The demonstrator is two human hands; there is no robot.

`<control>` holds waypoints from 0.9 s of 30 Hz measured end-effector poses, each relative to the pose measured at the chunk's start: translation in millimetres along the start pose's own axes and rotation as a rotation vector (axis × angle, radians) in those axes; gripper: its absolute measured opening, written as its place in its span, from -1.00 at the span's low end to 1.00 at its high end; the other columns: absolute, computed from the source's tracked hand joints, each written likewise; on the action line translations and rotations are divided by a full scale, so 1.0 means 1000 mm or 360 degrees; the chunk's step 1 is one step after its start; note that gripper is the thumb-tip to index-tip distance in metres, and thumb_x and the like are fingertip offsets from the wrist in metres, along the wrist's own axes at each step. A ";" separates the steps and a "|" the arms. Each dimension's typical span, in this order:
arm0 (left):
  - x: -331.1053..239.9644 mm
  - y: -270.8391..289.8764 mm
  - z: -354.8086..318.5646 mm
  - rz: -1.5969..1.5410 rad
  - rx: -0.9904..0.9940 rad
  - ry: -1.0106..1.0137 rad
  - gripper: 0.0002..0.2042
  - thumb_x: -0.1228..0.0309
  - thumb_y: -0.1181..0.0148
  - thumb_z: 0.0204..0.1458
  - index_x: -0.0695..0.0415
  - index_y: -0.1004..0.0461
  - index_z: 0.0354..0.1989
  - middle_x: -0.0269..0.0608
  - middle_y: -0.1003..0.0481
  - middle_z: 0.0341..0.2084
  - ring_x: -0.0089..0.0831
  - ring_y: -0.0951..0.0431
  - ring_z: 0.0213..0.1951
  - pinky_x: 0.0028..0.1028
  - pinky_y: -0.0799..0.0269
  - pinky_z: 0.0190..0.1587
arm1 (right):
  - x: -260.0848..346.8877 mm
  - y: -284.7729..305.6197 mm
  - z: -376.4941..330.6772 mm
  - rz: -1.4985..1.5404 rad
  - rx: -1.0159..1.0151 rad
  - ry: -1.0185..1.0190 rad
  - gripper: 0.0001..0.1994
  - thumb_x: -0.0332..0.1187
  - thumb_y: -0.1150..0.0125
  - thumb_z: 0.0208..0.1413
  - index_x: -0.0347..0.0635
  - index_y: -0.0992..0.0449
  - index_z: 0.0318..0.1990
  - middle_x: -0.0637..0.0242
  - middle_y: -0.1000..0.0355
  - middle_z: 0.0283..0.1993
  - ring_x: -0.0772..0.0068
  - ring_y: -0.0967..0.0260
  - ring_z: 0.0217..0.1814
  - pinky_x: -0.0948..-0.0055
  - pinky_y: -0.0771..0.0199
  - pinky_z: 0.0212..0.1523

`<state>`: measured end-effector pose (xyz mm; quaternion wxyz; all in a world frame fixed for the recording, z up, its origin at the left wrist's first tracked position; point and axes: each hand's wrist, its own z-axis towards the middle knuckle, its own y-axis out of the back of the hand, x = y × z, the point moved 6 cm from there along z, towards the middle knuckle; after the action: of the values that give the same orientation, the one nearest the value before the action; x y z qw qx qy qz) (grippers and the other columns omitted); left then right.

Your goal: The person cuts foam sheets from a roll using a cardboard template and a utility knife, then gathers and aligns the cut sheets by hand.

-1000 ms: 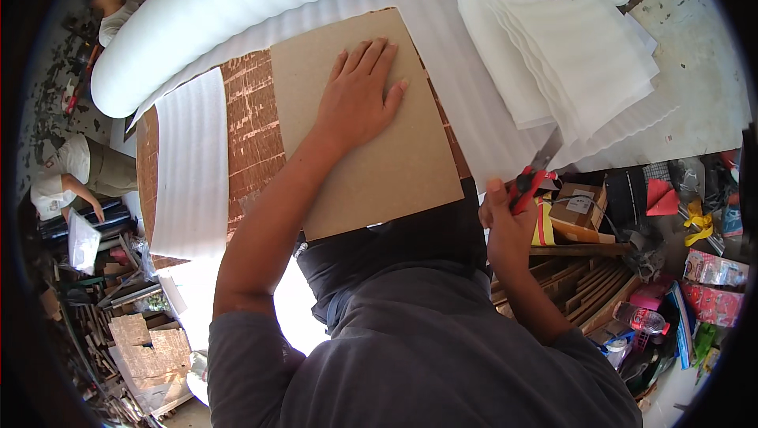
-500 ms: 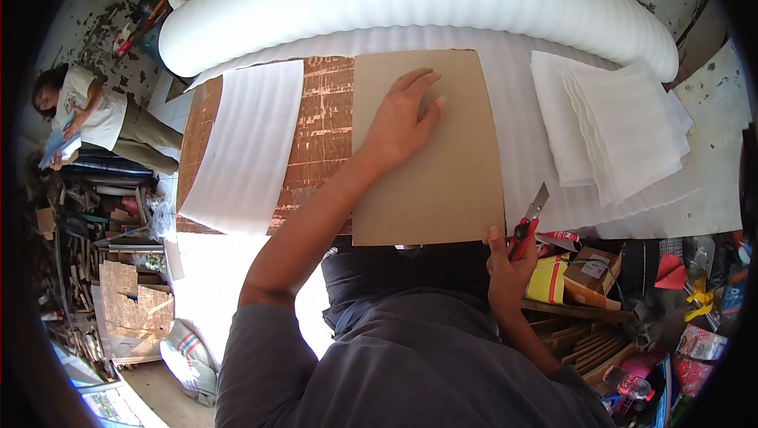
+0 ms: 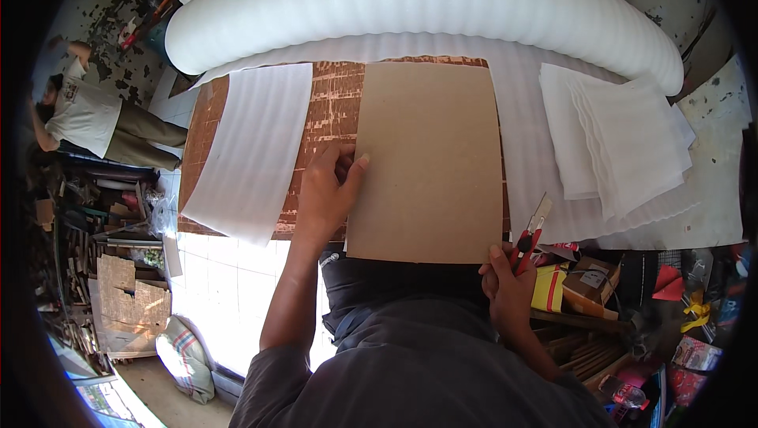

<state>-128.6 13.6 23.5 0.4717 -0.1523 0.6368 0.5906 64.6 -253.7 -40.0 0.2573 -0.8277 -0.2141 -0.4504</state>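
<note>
Head view: stiff rectangular sheet of grey-brown board (image 3: 430,167) lies flat, long sides running away from the person, on a scuffed brown work surface with pale streaks (image 3: 335,100). Its near edge reaches past the surface toward the waist, probably to bring the near corners within easy grasp. Wavy white foam strip (image 3: 257,148) to the left, well apart from the board; loose pile of folded white foam sheets (image 3: 632,148) to the right, on a broad white foam sheet (image 3: 525,144). Thick white foam roll (image 3: 426,5) spans the far side, seemingly set back to leave working room in front.

Right hand (image 3: 512,286): fingers closed around the handle of a red-and-black utility knife with a bare metal blade (image 3: 530,240), at the board's near right corner. Blade points away from the body, perhaps so the thumb stays usable at the corner (whether it presses on the board, I cannot tell).

Left hand (image 3: 328,191): at the board's left side, forearm rising from below, wrist nearly straight, knuckles arched. Thumb lies at the edge, other fingers curled; fingertips hidden, so whether they grip the board cannot be told.
</note>
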 end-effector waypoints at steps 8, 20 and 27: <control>0.010 0.000 0.001 -0.0011 -0.0044 0.0027 -0.74 0.34 -0.32 0.24 0.32 -0.60 -0.08 -0.16 -0.59 -0.38 -0.48 -0.55 -0.37 -0.41 -0.48 -0.29 | 0.001 0.007 -0.007 -0.0085 0.0111 0.0006 -0.80 -0.34 -0.29 0.35 -0.30 -0.46 -0.14 0.25 -0.44 -0.51 0.70 -0.09 -0.72 0.57 -0.06 -0.68; 0.006 0.009 0.006 0.0000 0.0082 0.0082 -0.72 0.27 -0.28 0.30 0.31 -0.58 -0.17 -0.17 -0.62 -0.46 -0.46 -0.62 -0.39 -0.41 -0.52 -0.28 | 0.000 0.025 -0.015 -0.0393 0.0238 0.0024 -0.80 -0.32 -0.35 0.31 -0.20 -0.47 -0.09 0.41 -0.41 -0.53 0.72 -0.13 -0.67 0.60 -0.06 -0.64; -0.001 0.031 -0.052 0.0217 0.0227 0.0434 -0.62 0.21 -0.17 0.36 0.37 -0.57 -0.32 -0.11 -0.61 -0.53 -0.33 -0.63 -0.52 -0.31 -0.52 -0.35 | 0.005 0.029 -0.017 -0.0435 0.0138 0.0001 -0.79 -0.30 -0.35 0.33 -0.28 -0.54 -0.16 0.49 -0.39 -0.50 0.75 -0.14 -0.60 0.60 -0.10 -0.58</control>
<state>-173.2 -25.3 35.8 0.3494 -0.1537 0.7439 0.5485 73.5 -286.5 -34.6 0.2293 -0.7787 -0.3439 -0.4719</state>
